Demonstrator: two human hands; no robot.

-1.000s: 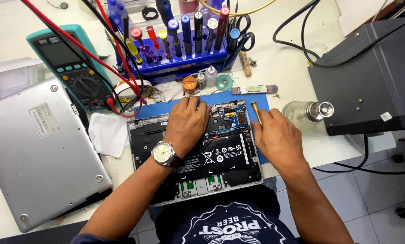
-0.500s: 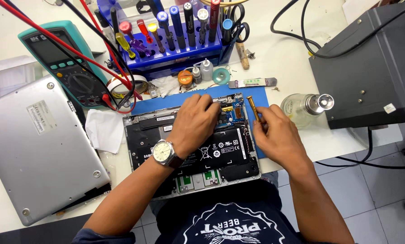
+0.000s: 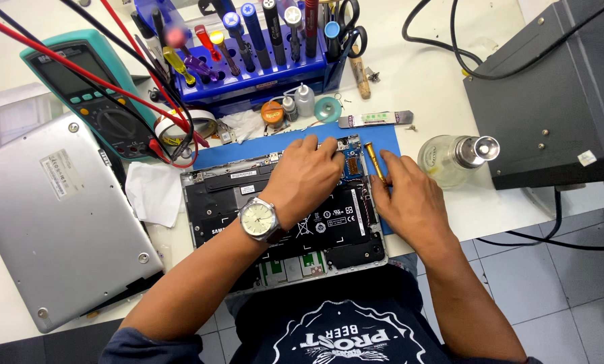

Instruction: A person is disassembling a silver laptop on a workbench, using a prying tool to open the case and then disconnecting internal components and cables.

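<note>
An opened laptop (image 3: 228, 202) lies bottom-up on a blue mat (image 3: 389, 138), its black battery and circuit board exposed. My left hand (image 3: 305, 176), with a wristwatch, rests palm-down on the board near the laptop's far right corner, fingers together. My right hand (image 3: 410, 199) sits at the laptop's right edge and holds a small tool with a gold-coloured tip (image 3: 374, 160) that points toward the far corner of the board.
The laptop's silver bottom cover (image 3: 52, 222) lies at left beside a white cloth (image 3: 152, 192). A teal multimeter (image 3: 89, 94) with red leads, a blue rack of screwdrivers (image 3: 261, 61), a glass bottle (image 3: 454, 158) and a dark grey box (image 3: 551, 87) surround the mat.
The view has shifted slightly. My hands have stayed on the far right part of the laptop, with only small movement of the fingers and tool.
</note>
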